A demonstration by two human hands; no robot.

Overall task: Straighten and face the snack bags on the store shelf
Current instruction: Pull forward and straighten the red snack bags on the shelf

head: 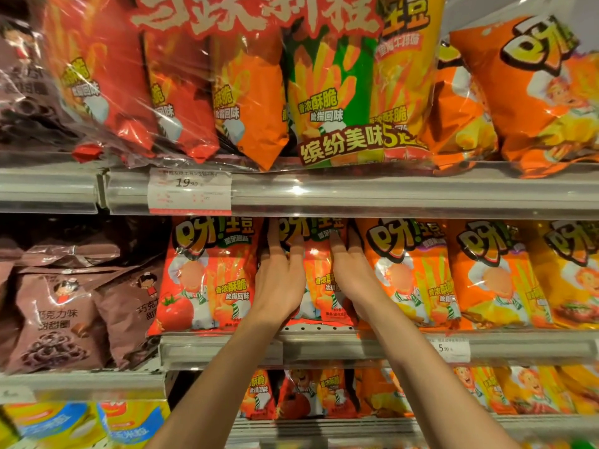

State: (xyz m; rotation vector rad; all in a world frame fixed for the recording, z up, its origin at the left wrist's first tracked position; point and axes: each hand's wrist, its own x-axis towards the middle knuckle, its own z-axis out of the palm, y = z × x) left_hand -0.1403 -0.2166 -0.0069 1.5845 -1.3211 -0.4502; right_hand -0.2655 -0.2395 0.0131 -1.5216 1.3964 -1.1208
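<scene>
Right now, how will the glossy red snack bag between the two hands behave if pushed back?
The glossy red snack bag looks air-puffed, so probably light and squashy. Its shiny film may slip under the left hand and right hand. Standing upright on the shelf edge, it could tip.

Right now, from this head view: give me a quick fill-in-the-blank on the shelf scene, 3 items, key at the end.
1. Both hands rest on the same ____ snack bag.
2. The left hand and right hand work on the ____ shelf.
3. The bags left of the red ones are ____ in colour.

Missing words: red; middle; brown
</scene>
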